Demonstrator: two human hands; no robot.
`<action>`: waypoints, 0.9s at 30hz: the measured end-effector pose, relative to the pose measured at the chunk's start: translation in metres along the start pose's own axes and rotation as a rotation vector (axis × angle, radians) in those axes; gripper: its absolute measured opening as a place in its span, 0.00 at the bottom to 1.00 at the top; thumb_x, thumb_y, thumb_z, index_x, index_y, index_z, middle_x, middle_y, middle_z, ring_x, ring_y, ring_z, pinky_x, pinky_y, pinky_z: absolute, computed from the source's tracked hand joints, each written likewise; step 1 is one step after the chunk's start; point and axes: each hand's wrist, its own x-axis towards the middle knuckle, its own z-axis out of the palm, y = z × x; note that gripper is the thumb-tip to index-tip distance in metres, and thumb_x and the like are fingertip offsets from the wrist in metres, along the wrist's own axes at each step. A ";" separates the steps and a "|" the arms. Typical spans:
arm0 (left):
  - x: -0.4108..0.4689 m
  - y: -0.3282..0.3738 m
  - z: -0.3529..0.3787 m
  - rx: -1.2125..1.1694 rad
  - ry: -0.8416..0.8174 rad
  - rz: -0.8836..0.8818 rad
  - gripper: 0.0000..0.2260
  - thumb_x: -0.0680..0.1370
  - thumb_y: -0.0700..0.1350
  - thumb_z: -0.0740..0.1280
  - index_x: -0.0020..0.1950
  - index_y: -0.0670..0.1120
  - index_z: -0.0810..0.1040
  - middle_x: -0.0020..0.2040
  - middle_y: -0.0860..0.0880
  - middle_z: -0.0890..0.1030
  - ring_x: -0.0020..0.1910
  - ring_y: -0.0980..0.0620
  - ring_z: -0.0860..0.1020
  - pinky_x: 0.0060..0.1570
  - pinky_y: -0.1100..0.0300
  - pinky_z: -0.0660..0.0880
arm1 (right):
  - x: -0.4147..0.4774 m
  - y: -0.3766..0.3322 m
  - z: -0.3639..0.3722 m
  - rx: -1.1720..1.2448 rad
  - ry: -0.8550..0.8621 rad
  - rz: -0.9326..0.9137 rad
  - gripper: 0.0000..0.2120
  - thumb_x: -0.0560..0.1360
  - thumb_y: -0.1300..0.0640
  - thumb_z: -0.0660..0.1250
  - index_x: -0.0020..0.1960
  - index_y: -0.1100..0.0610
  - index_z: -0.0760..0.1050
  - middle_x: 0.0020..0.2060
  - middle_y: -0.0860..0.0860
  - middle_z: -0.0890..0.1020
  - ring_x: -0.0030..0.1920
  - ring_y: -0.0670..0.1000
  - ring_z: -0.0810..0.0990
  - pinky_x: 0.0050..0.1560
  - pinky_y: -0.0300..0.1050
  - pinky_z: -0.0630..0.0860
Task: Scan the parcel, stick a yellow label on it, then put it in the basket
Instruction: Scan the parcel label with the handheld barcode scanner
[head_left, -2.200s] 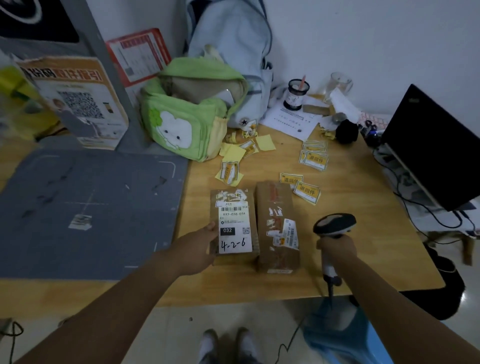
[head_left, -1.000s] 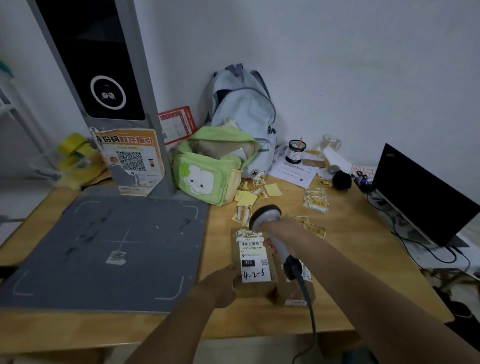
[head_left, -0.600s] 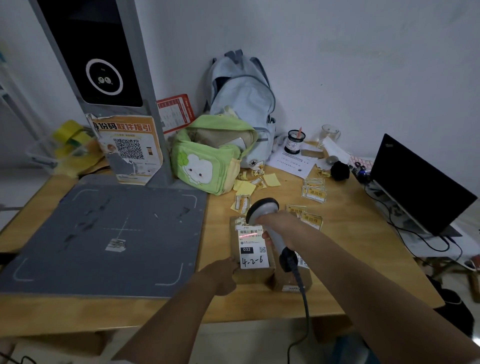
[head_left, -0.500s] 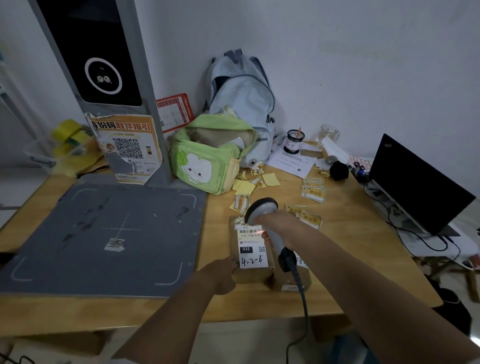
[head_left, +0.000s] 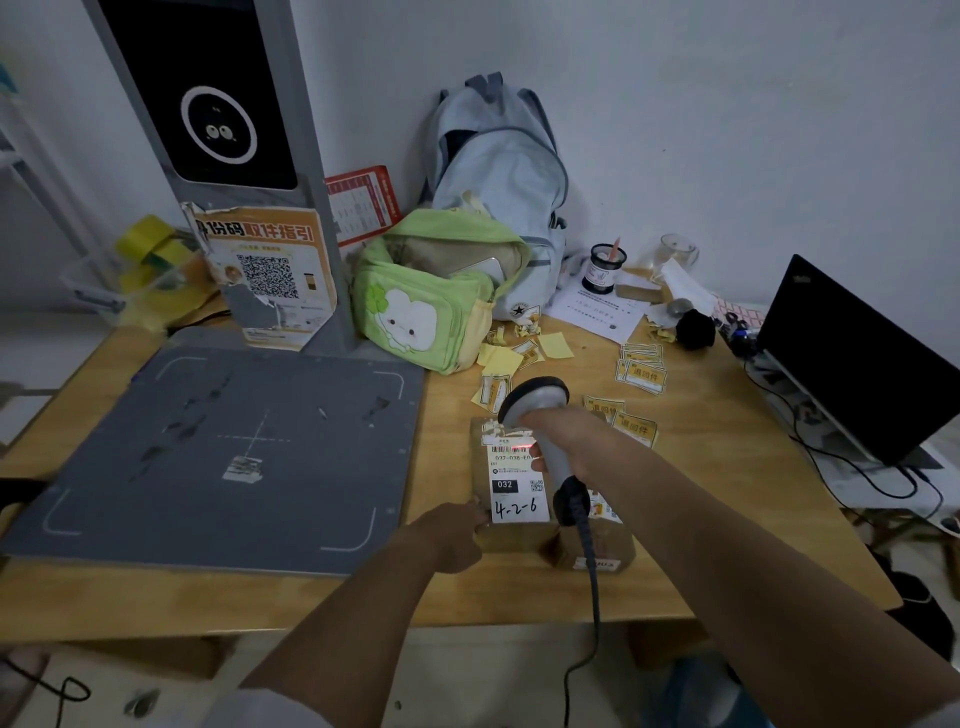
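A brown parcel (head_left: 480, 462) with a white shipping label marked "4-2-6" lies on the wooden table. My left hand (head_left: 447, 535) grips its near left corner. My right hand (head_left: 566, 436) is closed around a grey handheld scanner (head_left: 535, 402), held just above the parcel with its head pointing down. A red scan line glows on the label's barcode. A second brown parcel (head_left: 605, 545) lies right beside it, partly hidden by my right arm and the scanner's cable. Yellow labels (head_left: 636, 428) lie on the table behind the parcels. No basket is in view.
A grey scanning mat (head_left: 208, 452) with a tall kiosk post (head_left: 218, 104) fills the table's left. A green bag (head_left: 426, 312) and a pale backpack (head_left: 498, 171) stand at the back. A black laptop (head_left: 852, 358), papers and cups sit at the right.
My right hand brought the scanner from the table's right front over the parcel, and the red scan line came on across the barcode. My left hand stayed on the parcel.
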 end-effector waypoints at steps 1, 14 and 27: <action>0.000 0.000 0.000 0.003 -0.002 0.001 0.28 0.77 0.40 0.61 0.77 0.47 0.58 0.80 0.48 0.51 0.76 0.45 0.59 0.72 0.54 0.62 | 0.000 0.000 0.000 0.024 0.004 0.011 0.22 0.76 0.58 0.66 0.66 0.67 0.67 0.41 0.60 0.73 0.34 0.56 0.73 0.31 0.46 0.73; 0.000 -0.001 -0.003 -0.006 -0.003 -0.012 0.27 0.78 0.41 0.61 0.77 0.49 0.59 0.80 0.50 0.52 0.76 0.46 0.60 0.70 0.56 0.63 | 0.011 0.011 -0.012 0.120 0.013 0.060 0.12 0.77 0.58 0.65 0.58 0.63 0.70 0.34 0.57 0.72 0.29 0.53 0.70 0.29 0.46 0.70; 0.001 0.003 0.005 0.025 0.062 -0.085 0.28 0.74 0.41 0.61 0.75 0.53 0.62 0.75 0.48 0.66 0.69 0.44 0.70 0.61 0.53 0.72 | 0.048 0.118 -0.106 -0.002 0.341 0.160 0.02 0.73 0.68 0.60 0.42 0.65 0.72 0.33 0.56 0.70 0.33 0.53 0.68 0.33 0.45 0.66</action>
